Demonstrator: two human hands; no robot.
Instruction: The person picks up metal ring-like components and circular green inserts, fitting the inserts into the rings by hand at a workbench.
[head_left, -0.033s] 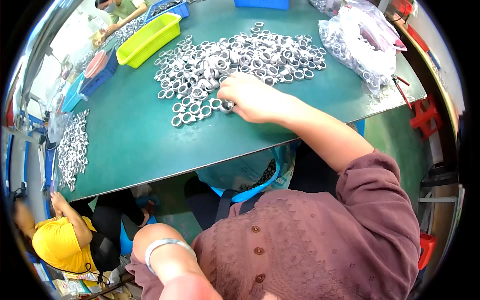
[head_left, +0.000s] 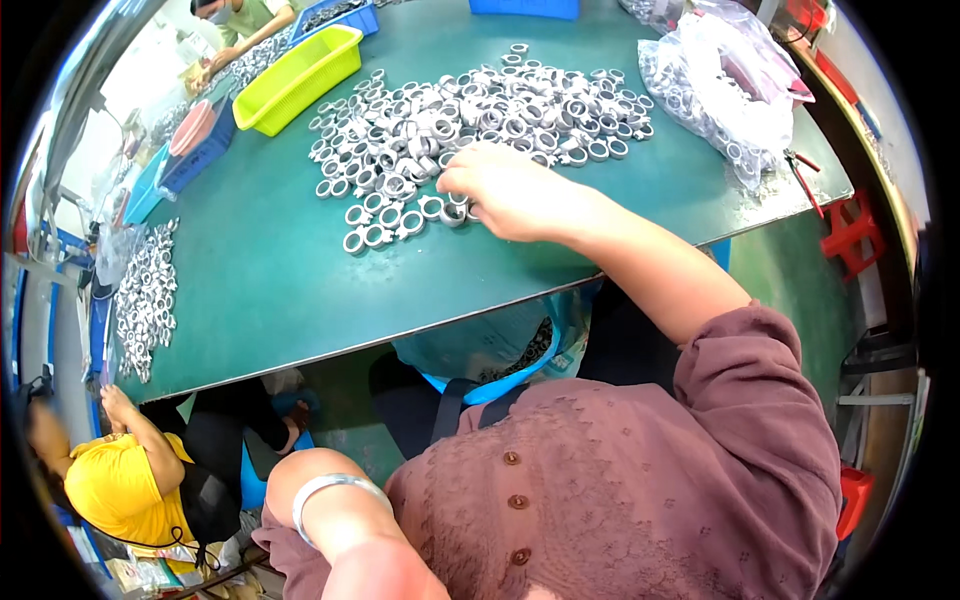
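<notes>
My right hand (head_left: 520,195) reaches over the near edge of a pile of silvery-grey metal rings (head_left: 480,110), several with small lugs. Its fingers are bent down and pressed together among the rings; what they hold is hidden beneath the palm. A wide grey ring (head_left: 453,214) lies just left of the thumb, with a loose group of rings (head_left: 375,236) beyond it to the left. My left hand (head_left: 385,575) is low at the bottom edge, below a silver bangle (head_left: 340,485) on that arm; its fingers are out of sight.
The green table (head_left: 270,290) carries a yellow-green basket (head_left: 300,80), a plastic bag of rings (head_left: 720,90), red-handled pliers (head_left: 805,180) and another ring heap (head_left: 148,300). A blue bag (head_left: 480,340) hangs below the front edge. Co-workers sit at left (head_left: 120,490) and far left (head_left: 245,20).
My right hand has shifted slightly to the right and away from me, uncovering a little more of the rings beside the thumb. My left arm has barely moved.
</notes>
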